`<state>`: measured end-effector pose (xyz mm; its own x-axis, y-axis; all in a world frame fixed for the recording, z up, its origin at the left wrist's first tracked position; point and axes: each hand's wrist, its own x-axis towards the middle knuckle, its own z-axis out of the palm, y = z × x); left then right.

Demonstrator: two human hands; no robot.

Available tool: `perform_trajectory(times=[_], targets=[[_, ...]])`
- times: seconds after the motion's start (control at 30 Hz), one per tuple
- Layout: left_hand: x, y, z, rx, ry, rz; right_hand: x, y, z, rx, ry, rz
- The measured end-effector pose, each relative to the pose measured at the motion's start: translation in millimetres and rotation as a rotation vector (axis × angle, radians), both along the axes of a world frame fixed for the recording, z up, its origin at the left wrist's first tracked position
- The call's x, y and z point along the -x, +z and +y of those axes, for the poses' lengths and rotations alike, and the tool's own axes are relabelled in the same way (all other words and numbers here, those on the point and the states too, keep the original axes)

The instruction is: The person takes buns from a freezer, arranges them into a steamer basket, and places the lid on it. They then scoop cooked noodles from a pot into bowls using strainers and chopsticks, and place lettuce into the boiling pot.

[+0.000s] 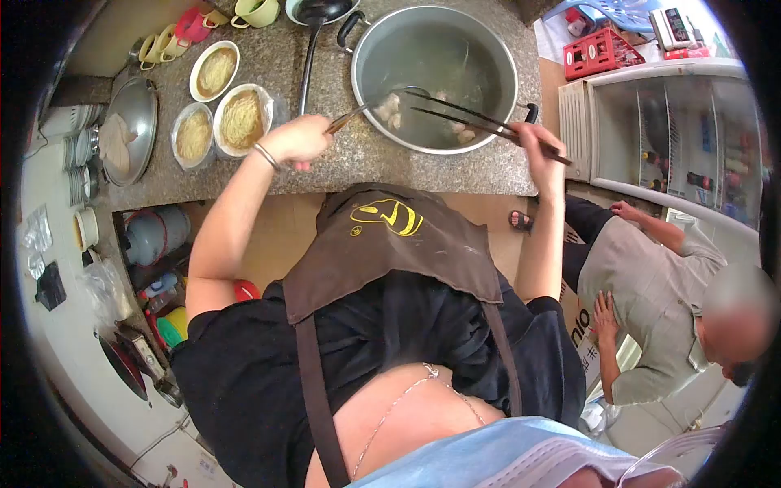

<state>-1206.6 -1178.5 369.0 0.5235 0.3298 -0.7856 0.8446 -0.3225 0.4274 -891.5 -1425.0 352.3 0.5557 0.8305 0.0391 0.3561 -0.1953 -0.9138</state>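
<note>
My left hand is closed around the wooden handle of a scoop. The scoop's head reaches into a large metal pot of cloudy liquid; I cannot tell whether it is mesh or solid. My right hand grips a pair of long dark chopsticks, tips over the pot near the scoop. Pale lumps that look like meat lie at the scoop, and more lumps are beneath the chopsticks. Left of my left hand stand noodle bowls.
A black ladle rests across a bowl behind the pot. At the left are a large metal lid and several cups. To the right stand a glass-door fridge, a red crate and another person.
</note>
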Motion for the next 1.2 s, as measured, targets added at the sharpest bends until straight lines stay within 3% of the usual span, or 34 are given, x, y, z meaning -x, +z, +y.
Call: perform_trajectory(times=[0.03, 0.1, 0.2, 0.27, 0.37, 0.43, 0.53, 0.57, 0.67, 0.83, 0.93, 0.97, 1.03, 1.1, 1.2], targets=[[4.0, -2.7, 7.9, 0.000, -0.006, 0.000, -8.4, 6.6, -7.2, 0.002, -0.107, 0.117], [13.2, -8.6, 22.4, 0.274, 0.189, -0.066, -24.4, 26.8, -19.9, -0.050, -0.221, 0.122], [33.8, -32.6, 39.6, 0.501, 0.349, -0.148, -36.7, 22.3, -11.8, -0.077, -0.345, -0.046], [49.5, -52.1, 46.5, 0.707, 0.501, -0.244, -49.9, -7.7, 2.2, -0.052, -0.257, -0.237], [56.2, -45.9, 38.1, 0.662, 0.566, -0.267, -60.3, -46.4, 21.1, 0.056, -0.043, -0.477], [50.2, -35.7, 31.3, 0.580, 0.516, -0.246, -50.7, -45.6, 23.6, 0.145, -0.009, -0.440], [33.6, -13.4, 14.1, 0.235, 0.282, -0.132, -38.7, -45.3, 17.6, 0.198, 0.074, -0.192], [26.7, -4.2, 7.4, 0.239, 0.292, -0.133, -34.9, -42.2, 15.2, 0.201, 0.085, -0.193], [10.9, 6.9, -6.1, -0.054, -0.009, -0.053, -24.0, -26.1, 9.4, 0.157, 0.069, 0.159], [13.9, -18.0, 0.0, 0.200, 0.158, -0.051, -22.4, 1.6, -1.6, -0.026, -0.104, 0.210], [32.7, -39.9, 20.0, 0.630, 0.444, -0.231, -35.4, 23.7, -12.6, -0.024, -0.241, 0.017], [37.6, -44.6, 22.8, 0.632, 0.434, -0.227, -35.9, 22.3, -12.2, -0.024, -0.251, 0.017], [43.0, -49.9, 24.2, 0.788, 0.600, -0.324, -38.3, 16.0, -6.6, 0.045, -0.208, -0.327], [39.8, -48.5, 19.2, 0.767, 0.603, -0.333, -48.8, -20.1, -7.1, 0.162, -0.143, -0.403], [24.6, -43.1, 4.8, 0.450, 0.469, -0.243, -30.4, -27.9, -3.3, 0.087, -0.150, -0.090]])
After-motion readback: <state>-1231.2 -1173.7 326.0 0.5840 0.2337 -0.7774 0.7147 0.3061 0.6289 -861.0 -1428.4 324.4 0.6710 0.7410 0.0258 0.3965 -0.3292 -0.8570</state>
